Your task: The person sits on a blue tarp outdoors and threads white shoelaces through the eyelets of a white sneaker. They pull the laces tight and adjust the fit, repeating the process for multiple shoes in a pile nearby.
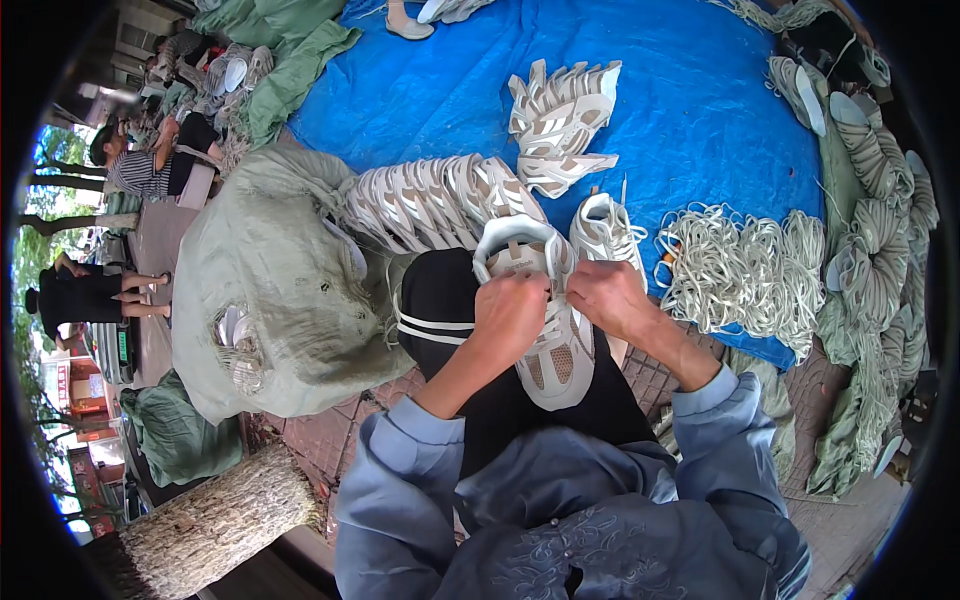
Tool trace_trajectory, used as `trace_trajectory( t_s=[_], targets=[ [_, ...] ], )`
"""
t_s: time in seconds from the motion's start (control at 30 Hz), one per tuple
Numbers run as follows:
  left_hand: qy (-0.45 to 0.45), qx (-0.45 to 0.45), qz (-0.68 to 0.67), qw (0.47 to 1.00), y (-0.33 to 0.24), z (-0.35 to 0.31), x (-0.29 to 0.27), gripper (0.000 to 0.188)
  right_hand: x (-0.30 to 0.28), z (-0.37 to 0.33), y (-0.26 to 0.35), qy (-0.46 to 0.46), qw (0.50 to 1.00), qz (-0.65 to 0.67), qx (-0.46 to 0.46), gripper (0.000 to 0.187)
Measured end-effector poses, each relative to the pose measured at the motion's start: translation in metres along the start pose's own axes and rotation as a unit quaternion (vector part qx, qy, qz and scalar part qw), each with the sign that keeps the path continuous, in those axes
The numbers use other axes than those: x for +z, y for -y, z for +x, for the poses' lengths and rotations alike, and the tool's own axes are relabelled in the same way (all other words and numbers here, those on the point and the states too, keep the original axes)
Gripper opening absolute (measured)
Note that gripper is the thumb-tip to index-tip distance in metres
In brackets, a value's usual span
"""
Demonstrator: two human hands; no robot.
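Observation:
A white and beige sneaker upper [563, 372] lies across my lap, its toe toward me and its padded collar facing away. My left hand [512, 312] is closed at the left side of the lacing opening, fingertips pinched on the upper. Opposite it, my right hand [612, 298] pinches the right edge of that opening. Whether a lace is also between my fingers is hidden. White laces [436, 328] are draped over my left knee. Just beyond my right hand stands another sneaker upper [605, 226] with laces in it.
A blue tarp [690, 120] spreads ahead, bearing a row of nested uppers [425, 205], a fanned stack of uppers [568, 115] and a heap of white laces [740, 268]. A bulging pale sack [280, 280] stands at left. Bundled uppers [880, 235] line the right; a tree trunk [220, 520] is lower left.

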State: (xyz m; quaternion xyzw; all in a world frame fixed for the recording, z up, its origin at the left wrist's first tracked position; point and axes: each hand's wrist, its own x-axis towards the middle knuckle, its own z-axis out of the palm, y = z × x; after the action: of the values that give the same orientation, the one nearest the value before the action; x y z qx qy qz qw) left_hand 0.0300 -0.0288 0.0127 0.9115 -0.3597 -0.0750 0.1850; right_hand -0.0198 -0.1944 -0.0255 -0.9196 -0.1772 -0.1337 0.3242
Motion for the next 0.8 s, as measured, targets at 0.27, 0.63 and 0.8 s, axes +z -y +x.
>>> trace_trajectory(
  t_s=[0.27, 0.63, 0.8],
  targets=[
    [0.001, -0.046, -0.095, 0.994, 0.001, 0.001, 0.005, 0.009, 0.000, 0.006, 0.010, 0.047, 0.986, -0.135, -0.085, 0.006],
    [0.155, -0.003, -0.043, 0.987, 0.009, 0.024, 0.003, 0.012, 0.006, -0.002, -0.012, -0.001, 0.964, 0.236, 0.125, 0.014],
    [0.234, 0.016, -0.092, 0.968, 0.025, 0.018, -0.024, 0.011, 0.006, 0.006, -0.007, 0.020, 0.969, 0.239, 0.048, 0.013]
  ],
)
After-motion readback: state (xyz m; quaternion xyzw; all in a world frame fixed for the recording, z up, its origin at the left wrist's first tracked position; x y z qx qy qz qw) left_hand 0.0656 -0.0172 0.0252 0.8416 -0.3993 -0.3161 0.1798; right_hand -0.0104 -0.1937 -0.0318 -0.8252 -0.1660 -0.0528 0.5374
